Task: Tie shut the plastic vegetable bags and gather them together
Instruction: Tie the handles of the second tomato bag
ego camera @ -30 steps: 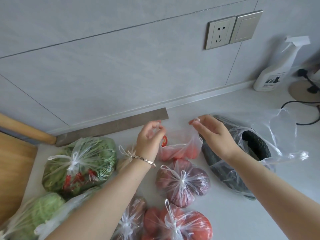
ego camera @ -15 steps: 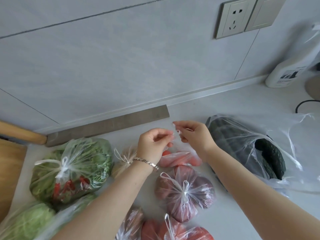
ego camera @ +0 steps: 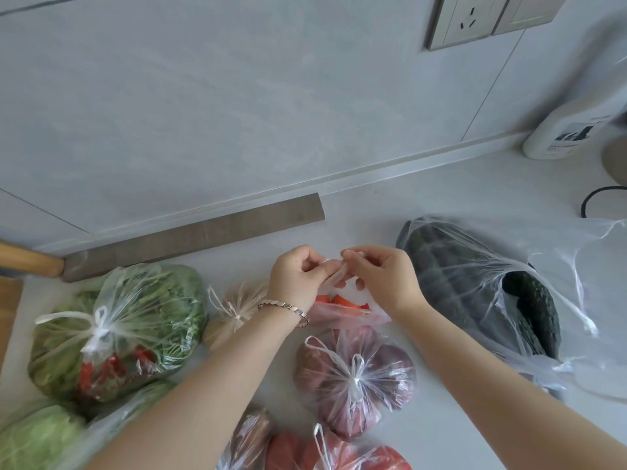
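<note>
Step in hand: tying the small bag of red pieces point(ego camera: 346, 308); its two handle ends point(ego camera: 336, 271) are brought together above it, and I judge the knot just begun, not pulled tight.
Left hand point(ego camera: 298, 276): fingers curled, pinching one handle end at the 9 o'clock side of the meeting point.
Right hand point(ego camera: 383, 279): fingers curled, pinching the other end from 3 o'clock; the two hands nearly touch.
Where the bag sits: on the counter point(ego camera: 441, 195), directly under the hands, mid-scene.
Already knotted: the greens bag point(ego camera: 115, 327) at 9 o'clock of it, the small tan bag point(ego camera: 234, 310) just beside at 9, the purple bag point(ego camera: 356, 371) at 6, touching or nearly so.
Cannot tell: the tomato bag point(ego camera: 339, 456) and the cabbage bag point(ego camera: 34, 439) at the lower edge are cut off.
Untied: the dark squash bag point(ego camera: 475, 286) at 3 o'clock, its mouth gaping and handles loose.
Next move calls for: crossing one end under the other and drawing both apart, firmly but evenly; the film is thin and will stretch or tear if yanked.
After that, by my reckoning: the squash bag, then pulling it in towards the cluster, since it lies apart from the rest.
</note>
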